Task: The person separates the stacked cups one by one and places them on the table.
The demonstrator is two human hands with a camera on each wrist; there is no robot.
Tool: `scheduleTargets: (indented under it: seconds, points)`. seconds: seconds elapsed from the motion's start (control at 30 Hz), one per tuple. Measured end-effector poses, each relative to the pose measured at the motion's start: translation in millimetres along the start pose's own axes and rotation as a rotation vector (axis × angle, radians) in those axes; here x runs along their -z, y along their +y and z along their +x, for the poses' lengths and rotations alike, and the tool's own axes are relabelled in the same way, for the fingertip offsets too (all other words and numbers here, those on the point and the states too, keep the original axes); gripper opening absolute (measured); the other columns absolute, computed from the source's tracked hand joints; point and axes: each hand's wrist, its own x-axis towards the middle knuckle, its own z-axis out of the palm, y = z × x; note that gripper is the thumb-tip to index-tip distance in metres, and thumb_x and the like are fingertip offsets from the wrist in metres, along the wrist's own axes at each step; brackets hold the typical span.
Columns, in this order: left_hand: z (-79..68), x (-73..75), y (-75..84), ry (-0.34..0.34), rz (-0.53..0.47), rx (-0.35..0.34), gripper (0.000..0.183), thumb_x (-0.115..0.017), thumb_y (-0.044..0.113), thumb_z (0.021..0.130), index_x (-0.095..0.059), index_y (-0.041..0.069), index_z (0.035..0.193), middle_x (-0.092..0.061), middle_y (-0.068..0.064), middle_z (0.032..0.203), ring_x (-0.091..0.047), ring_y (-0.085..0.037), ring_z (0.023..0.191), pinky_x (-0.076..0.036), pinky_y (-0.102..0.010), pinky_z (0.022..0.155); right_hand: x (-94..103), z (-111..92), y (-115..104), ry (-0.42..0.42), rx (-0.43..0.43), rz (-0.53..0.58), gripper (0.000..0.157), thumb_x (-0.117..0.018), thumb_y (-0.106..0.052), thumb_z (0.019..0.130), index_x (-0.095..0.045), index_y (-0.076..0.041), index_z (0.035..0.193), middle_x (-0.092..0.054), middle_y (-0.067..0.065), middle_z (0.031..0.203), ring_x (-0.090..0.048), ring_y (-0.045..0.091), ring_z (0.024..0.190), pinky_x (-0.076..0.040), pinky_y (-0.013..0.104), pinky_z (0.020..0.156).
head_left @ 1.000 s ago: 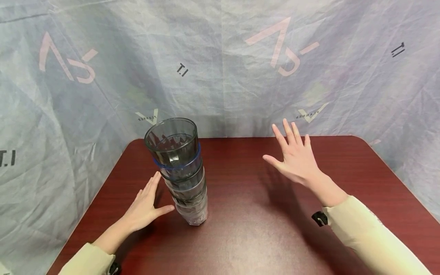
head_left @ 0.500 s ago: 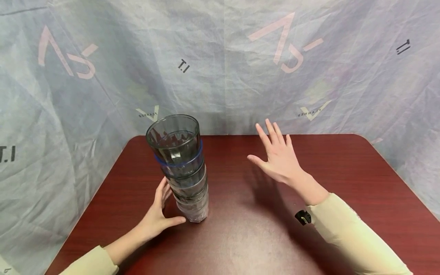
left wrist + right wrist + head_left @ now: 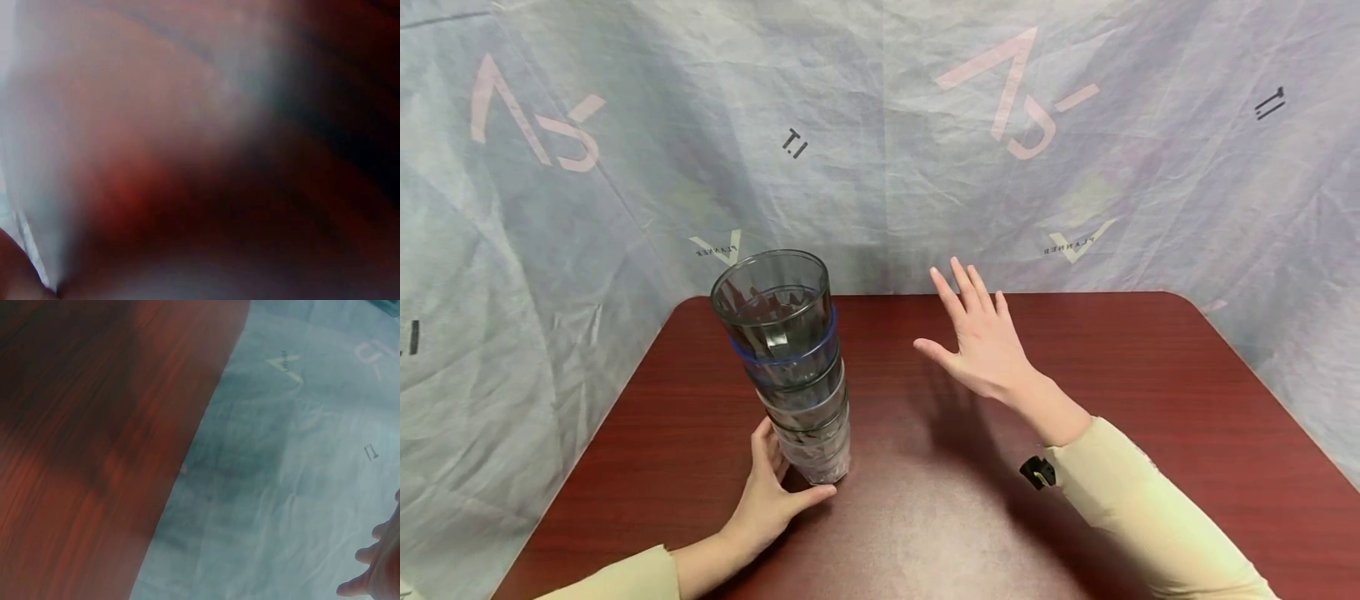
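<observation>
A tall stack of nested drinking glasses (image 3: pixel 775 333) stands on the table, left of the middle in the head view. The upper glasses are smoky grey, one with a blue rim, and the lower ones are clearer. My left hand (image 3: pixel 767 492) curves round the stack's foot, its thumb across the front of the base and its fingertips hidden behind the glass. To the right, my right hand (image 3: pixel 985 346) hovers over the table with fingers spread, holding nothing. A few of its fingers (image 3: pixel 362 556) show at the edge of the right wrist view. The left wrist view is blurred.
The dark red wooden table (image 3: pixel 925 533) has rounded far corners. A grey printed cloth (image 3: pixel 880 167) hangs close behind its far edge and along both sides. A small black object (image 3: pixel 1037 472) sits at the right cuff.
My left hand has moved right and down, from beside the stack to round its foot. My right hand has drifted left towards the stack, fingers still spread. The stack keeps its place.
</observation>
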Motion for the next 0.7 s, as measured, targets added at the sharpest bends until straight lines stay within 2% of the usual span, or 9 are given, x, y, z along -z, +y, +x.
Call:
scheduleTargets:
  seconds: [0.07, 0.13, 0.37, 0.47, 0.57, 0.7]
  points:
    - [-0.8, -6.3, -0.6, 0.037, -0.010, -0.036, 0.107, -0.087, 0.000, 0.068, -0.014, 0.010, 0.145, -0.039, -0.015, 0.143, -0.036, -0.002, 0.131, -0.027, -0.012, 0.105, 0.4, 1.6, -2.5, 0.004, 0.005, 0.006, 0.087, -0.060, -0.056, 0.089, -0.015, -0.021, 0.156, -0.005, 0.005, 0.162, -0.007, 0.031, 0.146, -0.014, 0.069, 0.107]
    - [-1.3, -11.6, -0.1, 0.070, -0.010, -0.059, 0.102, -0.087, -0.002, 0.067, -0.017, 0.005, 0.141, -0.043, -0.017, 0.139, -0.039, 0.001, 0.127, -0.028, -0.011, 0.104, 0.3, 3.3, -4.8, 0.006, 0.009, 0.012, 0.087, -0.060, -0.056, 0.089, -0.016, -0.021, 0.156, -0.004, 0.005, 0.162, -0.006, 0.030, 0.146, -0.014, 0.068, 0.108]
    - [0.0, -16.4, 3.0, 0.105, 0.014, -0.021, 0.089, -0.084, 0.000, 0.073, -0.021, 0.004, 0.136, -0.046, -0.016, 0.134, -0.042, 0.001, 0.123, -0.030, -0.010, 0.101, 1.8, 9.6, -12.5, 0.017, 0.031, 0.052, 0.087, -0.059, -0.056, 0.090, -0.014, -0.023, 0.157, -0.004, 0.003, 0.162, -0.004, 0.026, 0.147, -0.012, 0.067, 0.109]
    - [0.8, -15.7, 3.6, 0.103, 0.014, -0.022, 0.088, -0.083, 0.000, 0.074, -0.021, 0.004, 0.136, -0.046, -0.016, 0.134, -0.042, 0.000, 0.123, -0.031, -0.010, 0.102, 5.8, 16.0, -19.1, 0.031, 0.057, 0.095, 0.085, -0.053, -0.061, 0.091, -0.013, -0.023, 0.157, -0.005, 0.002, 0.162, -0.004, 0.025, 0.147, -0.012, 0.066, 0.110]
    - [0.3, -15.1, 3.6, 0.102, 0.023, -0.028, 0.088, -0.083, 0.001, 0.075, -0.021, 0.005, 0.137, -0.045, -0.014, 0.134, -0.043, -0.002, 0.123, -0.030, -0.010, 0.102, 10.8, 24.6, -28.4, 0.048, 0.109, 0.184, 0.084, -0.040, -0.068, 0.093, -0.012, -0.022, 0.157, -0.008, 0.002, 0.162, -0.007, 0.022, 0.147, -0.015, 0.061, 0.112]
    - [-1.8, -15.4, 2.5, 0.106, 0.028, -0.034, 0.088, -0.083, 0.001, 0.075, -0.021, 0.005, 0.137, -0.045, -0.013, 0.132, -0.044, -0.004, 0.122, -0.031, -0.010, 0.101, 18.2, 33.4, -44.6, 0.048, 0.172, 0.393, 0.085, -0.030, -0.072, 0.093, -0.012, -0.019, 0.157, -0.013, -0.001, 0.161, -0.012, 0.014, 0.145, -0.019, 0.049, 0.115]
